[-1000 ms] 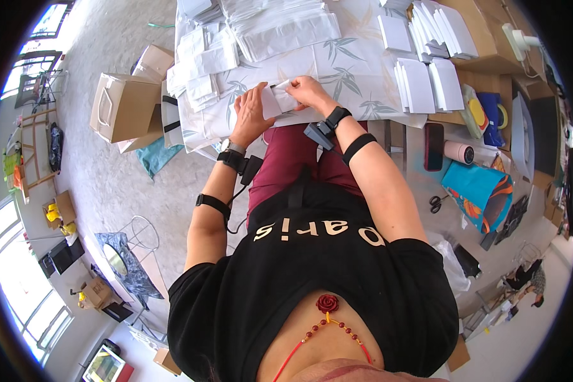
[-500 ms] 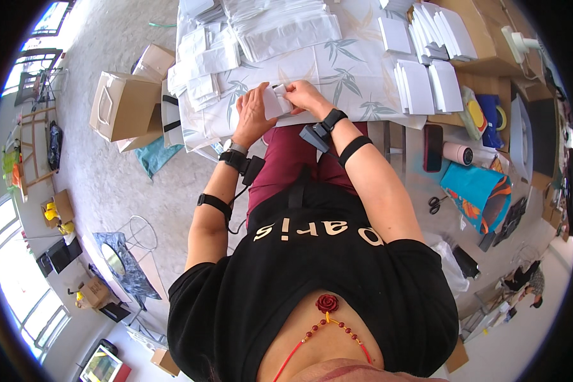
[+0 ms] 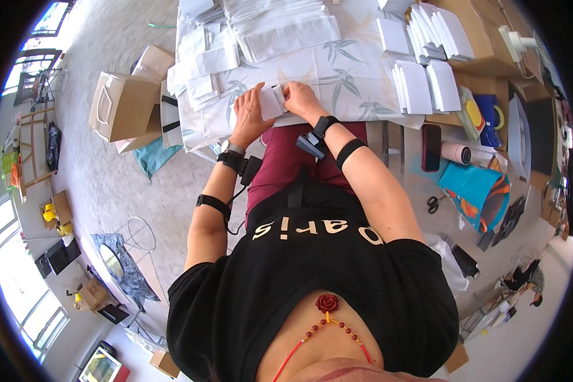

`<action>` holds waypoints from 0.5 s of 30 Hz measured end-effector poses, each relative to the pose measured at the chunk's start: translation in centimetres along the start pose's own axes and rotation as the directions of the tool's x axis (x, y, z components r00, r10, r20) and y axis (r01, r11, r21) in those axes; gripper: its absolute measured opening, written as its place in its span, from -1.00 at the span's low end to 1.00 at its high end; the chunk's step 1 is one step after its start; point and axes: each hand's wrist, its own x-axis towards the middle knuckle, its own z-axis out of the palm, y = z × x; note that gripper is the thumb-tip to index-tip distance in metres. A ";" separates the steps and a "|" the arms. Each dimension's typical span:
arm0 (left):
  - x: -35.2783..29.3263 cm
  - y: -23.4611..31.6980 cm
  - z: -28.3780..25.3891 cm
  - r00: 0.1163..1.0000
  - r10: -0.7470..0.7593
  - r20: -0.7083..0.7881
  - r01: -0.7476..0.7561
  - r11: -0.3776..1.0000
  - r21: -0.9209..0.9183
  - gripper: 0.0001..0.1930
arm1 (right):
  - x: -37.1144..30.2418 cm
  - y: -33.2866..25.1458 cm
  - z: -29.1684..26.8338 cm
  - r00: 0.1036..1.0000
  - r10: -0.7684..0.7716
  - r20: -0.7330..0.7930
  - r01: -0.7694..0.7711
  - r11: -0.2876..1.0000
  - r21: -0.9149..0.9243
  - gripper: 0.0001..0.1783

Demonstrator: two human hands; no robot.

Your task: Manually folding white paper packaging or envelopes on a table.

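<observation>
- One white packet (image 3: 272,102) at the table's (image 3: 302,67) near edge
- Left hand (image 3: 251,114): grip pinching the packet's left side
- Right hand (image 3: 301,100): grip pinching its right end

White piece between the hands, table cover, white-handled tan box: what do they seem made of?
White piece: probably matte paper or thin card, given its flat face and straight edges. Table cover: plastic or cloth, unclear which; slight sheen, creases. Tan box: likely matte cardboard; flat panels, sharp corners.
</observation>
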 end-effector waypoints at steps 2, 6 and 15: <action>-0.1 -0.1 0.0 1.000 -0.003 -0.003 0.003 1.000 -0.009 0.07 | 0.0 0.1 0.0 1.000 -0.005 0.003 0.005 1.000 0.004 -0.76; -0.3 -0.1 -0.2 1.000 -0.023 0.004 0.023 1.000 -0.005 0.06 | -0.2 -0.2 -0.7 1.000 -0.009 -0.011 0.009 1.000 0.026 -0.80; -0.2 -0.4 0.1 1.000 -0.012 0.000 0.012 1.000 -0.001 0.05 | -0.7 -2.2 0.1 0.984 -0.040 -0.171 0.040 0.999 -0.005 -0.82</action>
